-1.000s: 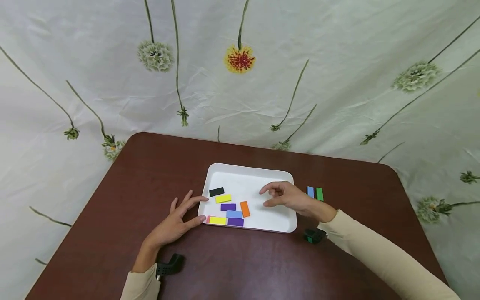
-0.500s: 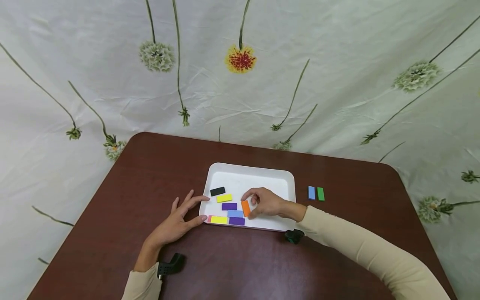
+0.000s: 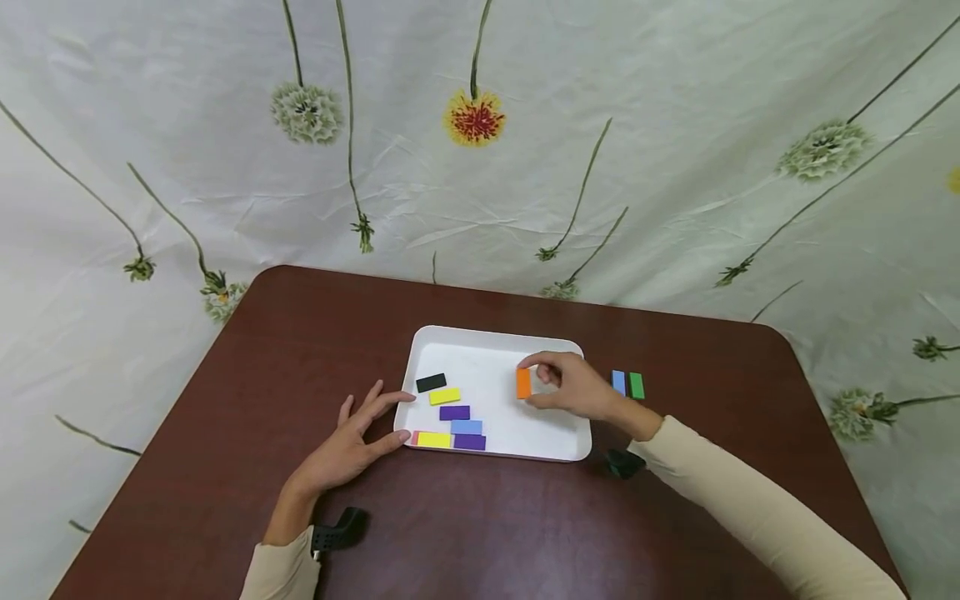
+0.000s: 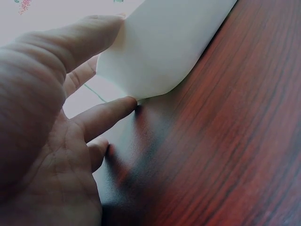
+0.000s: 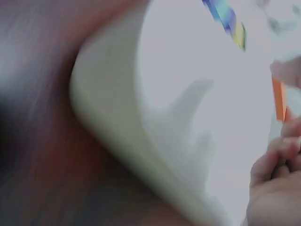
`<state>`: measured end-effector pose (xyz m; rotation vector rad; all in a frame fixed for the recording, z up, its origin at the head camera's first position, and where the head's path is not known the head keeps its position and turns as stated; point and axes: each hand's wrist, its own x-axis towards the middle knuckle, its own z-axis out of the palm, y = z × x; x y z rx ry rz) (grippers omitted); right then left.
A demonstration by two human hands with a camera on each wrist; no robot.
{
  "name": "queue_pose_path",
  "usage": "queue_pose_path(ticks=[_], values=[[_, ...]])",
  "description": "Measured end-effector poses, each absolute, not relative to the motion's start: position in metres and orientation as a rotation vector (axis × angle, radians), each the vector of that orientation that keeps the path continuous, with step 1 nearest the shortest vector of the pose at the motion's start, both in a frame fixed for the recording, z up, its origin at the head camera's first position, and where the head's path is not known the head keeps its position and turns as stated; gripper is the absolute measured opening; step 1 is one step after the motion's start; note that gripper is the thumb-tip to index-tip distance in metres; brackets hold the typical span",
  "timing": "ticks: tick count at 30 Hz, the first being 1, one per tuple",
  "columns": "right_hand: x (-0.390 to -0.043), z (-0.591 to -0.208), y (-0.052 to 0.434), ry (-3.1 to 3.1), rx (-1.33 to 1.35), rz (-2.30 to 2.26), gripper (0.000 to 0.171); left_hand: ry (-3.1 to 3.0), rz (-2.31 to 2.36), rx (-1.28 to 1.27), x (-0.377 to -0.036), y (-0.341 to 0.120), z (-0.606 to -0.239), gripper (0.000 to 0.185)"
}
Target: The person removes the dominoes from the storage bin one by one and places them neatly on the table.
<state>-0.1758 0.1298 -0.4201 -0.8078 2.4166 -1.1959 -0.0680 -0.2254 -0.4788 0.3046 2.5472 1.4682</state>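
Between thumb and index finger, my right hand (image 3: 573, 387) pinches an orange block (image 3: 523, 384) over the right half of a white tray (image 3: 495, 337). The right wrist view also shows the orange block (image 5: 279, 99) at the fingertips. My left hand (image 3: 348, 446) rests with spread, straight fingers at the tray's left edge; in the left wrist view its fingertips touch the tray's wall (image 4: 150, 56). Inside the tray lie a black block (image 3: 431, 382), yellow blocks (image 3: 445, 397), purple blocks (image 3: 454, 412), a light blue block (image 3: 467, 427) and a pink one partly hidden by the left thumb.
On the dark red-brown table (image 3: 337, 333), right of the tray, a blue block (image 3: 618, 382) and a green block (image 3: 636, 386) lie side by side, close behind the right wrist. A flower-printed cloth (image 3: 420, 183) hangs behind the table.
My right hand moved left to the orange block, took hold of it beside the light blue one, and carried it right and away from me. The left hand stayed at the tray's edge.
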Motion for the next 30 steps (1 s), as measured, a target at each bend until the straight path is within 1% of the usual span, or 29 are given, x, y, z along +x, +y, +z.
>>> queue_pose_path(ticks=[3,8,13,18,24,30], values=[[-0.186,-0.419,0.176,2.427,-0.730,-1.301,0.040,2.550,1.462,0.301,-0.067,-0.227,-0.479,0.049],[-0.196,-0.436,0.255,2.483,-0.566,-1.348,0.041,2.549,1.465,0.291,-0.066,-0.227,-0.479,0.049],[-0.193,-0.445,0.304,2.524,-0.475,-1.269,0.044,2.548,1.472,0.299,-0.065,-0.228,-0.478,0.050],[-0.190,-0.451,0.321,2.538,-0.447,-1.228,0.044,2.547,1.479,0.304,-0.066,-0.228,-0.479,0.050],[-0.189,-0.457,0.324,2.505,-0.471,-1.217,0.045,2.545,1.481,0.319,-0.067,-0.226,-0.479,0.049],[-0.189,-0.455,0.324,2.494,-0.492,-1.214,0.049,2.545,1.473,0.324,-0.068,-0.224,-0.477,0.050]])
